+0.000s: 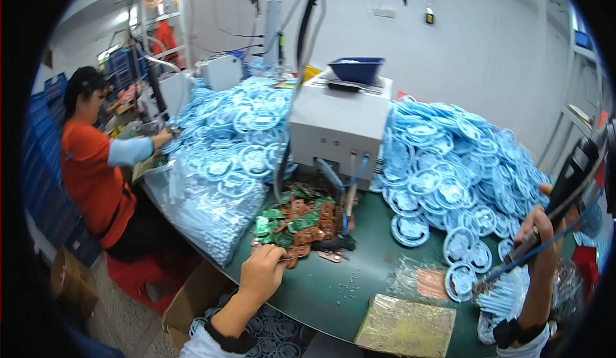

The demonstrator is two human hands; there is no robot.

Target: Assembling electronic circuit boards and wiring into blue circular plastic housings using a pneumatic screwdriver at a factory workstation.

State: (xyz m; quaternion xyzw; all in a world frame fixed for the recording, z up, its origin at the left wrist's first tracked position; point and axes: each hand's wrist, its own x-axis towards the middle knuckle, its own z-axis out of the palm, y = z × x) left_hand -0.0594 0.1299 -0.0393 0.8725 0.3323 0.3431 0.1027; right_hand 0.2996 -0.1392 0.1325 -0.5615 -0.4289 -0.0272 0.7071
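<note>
Head view. Left hand (262, 272): at the near edge of a heap of circuit boards (307, 224), green and copper-brown, on the green table (308, 297). Fingers bent and drawn together, fingertips at the boards; whether one is pinched cannot be told. Right hand (539, 229): fingers wrapped round the front of a black power driver (573, 170), which slants down to the left. Its tip is at the right edge of a light blue round part (459, 282), lying on the table near other such parts; contact cannot be told.

Surroundings: a large pile of blue round parts (443, 149) behind the right-hand work area, a second heap (247, 123) further left. Grey machine box (340, 117) between them, dark blue tray (357, 70) on top. Small loose screws (348, 287) right of the left hand. Yellowish wrapped block (405, 326) at the near table edge; bag of blue sticks (505, 297) beside the driver tip. Co-worker (93, 159), in orange, seated at far left.
</note>
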